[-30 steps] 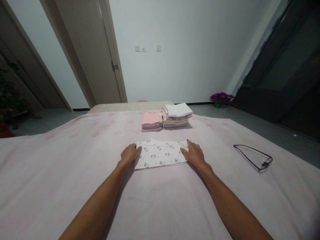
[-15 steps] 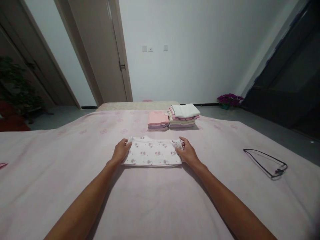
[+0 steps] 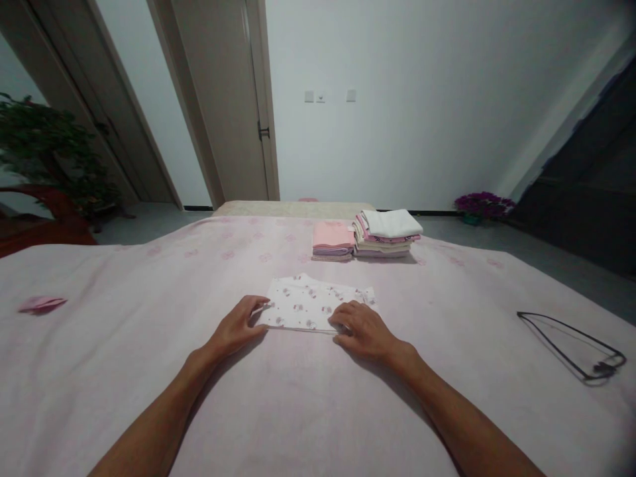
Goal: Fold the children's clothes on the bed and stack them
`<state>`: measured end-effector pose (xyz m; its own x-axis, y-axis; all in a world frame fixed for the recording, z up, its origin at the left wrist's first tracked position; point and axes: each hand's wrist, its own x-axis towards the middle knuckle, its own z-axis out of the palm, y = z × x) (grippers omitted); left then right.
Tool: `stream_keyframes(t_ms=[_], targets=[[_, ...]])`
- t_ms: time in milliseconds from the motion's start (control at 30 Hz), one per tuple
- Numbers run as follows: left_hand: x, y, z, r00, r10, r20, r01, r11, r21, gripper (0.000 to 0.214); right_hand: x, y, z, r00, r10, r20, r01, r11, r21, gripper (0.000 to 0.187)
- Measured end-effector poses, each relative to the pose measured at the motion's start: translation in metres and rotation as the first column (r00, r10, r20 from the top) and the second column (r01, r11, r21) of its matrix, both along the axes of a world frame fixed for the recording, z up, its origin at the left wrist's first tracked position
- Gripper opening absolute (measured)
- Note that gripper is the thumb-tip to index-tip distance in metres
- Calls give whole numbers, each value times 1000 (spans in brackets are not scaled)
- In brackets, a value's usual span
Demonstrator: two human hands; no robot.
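A folded white garment (image 3: 303, 301) with small reddish-grey printed figures lies flat on the bed, in the middle of the head view. At its left edge is my left hand (image 3: 242, 324), thumb and fingers spread around the near left corner. My right hand (image 3: 366, 331) rests over the near right part of the garment. Its fingers are bent on top of the cloth, and the thumb stands apart by the near edge. Part of the garment's right side is hidden under this hand.
Beyond the garment stand a low pink folded stack (image 3: 332, 240) and a taller stack of folded clothes (image 3: 387, 232). A black wire triangular object, perhaps a hanger (image 3: 571, 344), lies at right. A small pink cloth (image 3: 42, 304) lies at left on the pale pink sheet (image 3: 298, 411).
Both hands have let go of the garment's sides and come down to its near edge, the right one also moving inward over the cloth. The view has swung slightly left.
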<state>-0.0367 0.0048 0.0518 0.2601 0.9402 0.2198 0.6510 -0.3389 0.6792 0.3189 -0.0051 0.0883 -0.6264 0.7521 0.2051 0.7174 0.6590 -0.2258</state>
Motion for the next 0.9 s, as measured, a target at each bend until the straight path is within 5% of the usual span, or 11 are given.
stream_keyframes(t_ms=[133,467,700,900], targets=[[8,-6,-2,992,0,-122,17,990,139,45,-2,4,-8,997,-75,-12,75,997,-2,19],[10,-7,-14,985,27,-172,15,971,238,34,-4,1,-9,991,-130,30,129,991,40,13],[11,-2,-15,989,60,-139,-30,978,206,27,-10,1,-17,975,-213,69,202,970,133,20],[-10,3,-7,990,-116,-75,122,989,79,33,-11,3,-18,964,-259,60,249,959,133,19]])
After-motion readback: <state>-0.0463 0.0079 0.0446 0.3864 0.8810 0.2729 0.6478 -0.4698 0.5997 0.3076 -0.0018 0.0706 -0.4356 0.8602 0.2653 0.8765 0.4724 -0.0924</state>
